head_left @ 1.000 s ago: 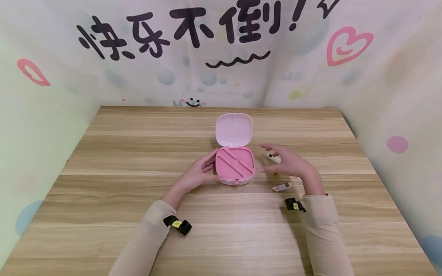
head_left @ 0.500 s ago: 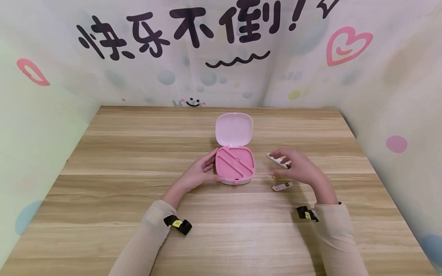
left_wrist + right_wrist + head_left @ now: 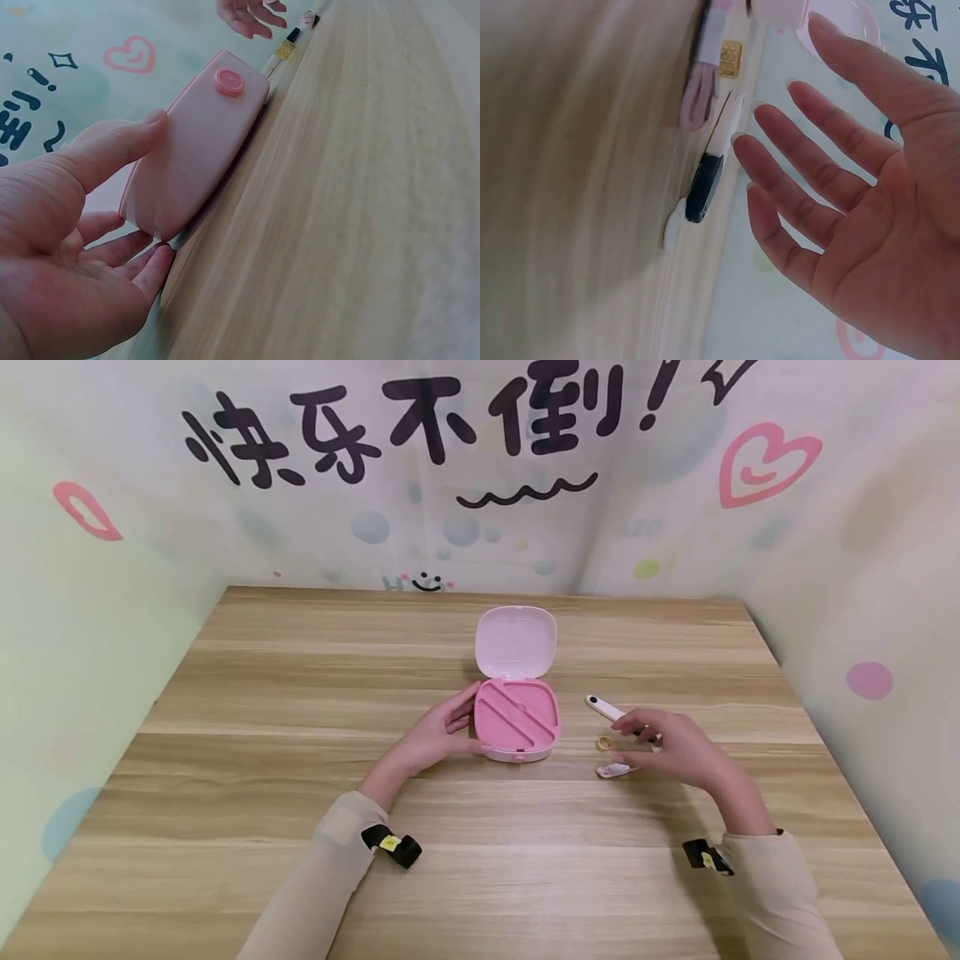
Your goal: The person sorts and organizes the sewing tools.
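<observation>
Left hand (image 3: 429, 743), mid-frame: thumb and fingers clamped on box (image 3: 517, 718) | box: centre, lid (image 3: 516, 642) raised | right hand (image 3: 678, 750), right of centre: fingers apart, near gold ring (image 3: 604, 743) and white stick (image 3: 602, 706)

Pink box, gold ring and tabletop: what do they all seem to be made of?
Pink box: probably hard plastic, smooth with a soft sheen; its rounded walls look moulded.
Gold ring: perhaps metal, or gold-coloured plastic; its yellow, textured surface leaves this open.
Tabletop: wood or wood-look laminate; it shows pale, streaky grain, but the look can't settle which.
</observation>
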{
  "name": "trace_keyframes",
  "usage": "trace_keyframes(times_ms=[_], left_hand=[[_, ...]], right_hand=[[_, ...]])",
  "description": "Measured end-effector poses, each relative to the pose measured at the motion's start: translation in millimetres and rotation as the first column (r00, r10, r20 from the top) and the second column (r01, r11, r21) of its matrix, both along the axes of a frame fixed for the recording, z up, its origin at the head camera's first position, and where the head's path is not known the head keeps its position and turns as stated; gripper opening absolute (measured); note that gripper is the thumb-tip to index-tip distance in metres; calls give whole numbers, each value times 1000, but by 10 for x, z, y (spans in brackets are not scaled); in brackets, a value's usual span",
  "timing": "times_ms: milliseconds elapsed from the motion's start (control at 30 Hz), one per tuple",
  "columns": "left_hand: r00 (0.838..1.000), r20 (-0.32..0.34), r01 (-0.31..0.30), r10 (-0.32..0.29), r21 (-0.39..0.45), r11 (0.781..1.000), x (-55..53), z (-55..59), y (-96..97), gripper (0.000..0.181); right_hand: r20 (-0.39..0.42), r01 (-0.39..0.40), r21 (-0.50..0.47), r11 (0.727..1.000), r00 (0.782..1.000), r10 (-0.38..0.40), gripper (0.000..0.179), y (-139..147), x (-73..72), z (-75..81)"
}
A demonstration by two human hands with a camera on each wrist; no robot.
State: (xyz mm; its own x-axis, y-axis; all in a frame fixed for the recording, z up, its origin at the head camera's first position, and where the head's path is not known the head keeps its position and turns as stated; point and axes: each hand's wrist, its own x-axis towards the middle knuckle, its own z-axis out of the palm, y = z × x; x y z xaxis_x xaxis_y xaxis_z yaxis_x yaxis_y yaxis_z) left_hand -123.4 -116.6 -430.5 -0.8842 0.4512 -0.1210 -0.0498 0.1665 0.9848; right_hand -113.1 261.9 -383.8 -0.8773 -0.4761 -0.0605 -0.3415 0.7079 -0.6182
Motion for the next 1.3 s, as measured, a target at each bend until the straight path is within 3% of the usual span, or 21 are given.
trace_keyframes(times_ms=[133,533,900,1300], left_hand=[[1000,-3,-2,2,2,1000,-10,-11,3,97],[1000,1,0,0,-4,1000,-20,-33,7,97],[1000,-2,5,-5,-1,1000,-28,-43,5,97],[1000,1,4,-4,-11,1000,-14,-17,7,97]], right_hand=[[-19,-12,-17,1000,1000,11,31,62,54,-29],[50,-15,22,1000,999,14,31,90,76,-127],[34,-27,59,998,999,25,12,87,40,-215],[-14,-2,61,998,1000,3,12,59,117,-211]])
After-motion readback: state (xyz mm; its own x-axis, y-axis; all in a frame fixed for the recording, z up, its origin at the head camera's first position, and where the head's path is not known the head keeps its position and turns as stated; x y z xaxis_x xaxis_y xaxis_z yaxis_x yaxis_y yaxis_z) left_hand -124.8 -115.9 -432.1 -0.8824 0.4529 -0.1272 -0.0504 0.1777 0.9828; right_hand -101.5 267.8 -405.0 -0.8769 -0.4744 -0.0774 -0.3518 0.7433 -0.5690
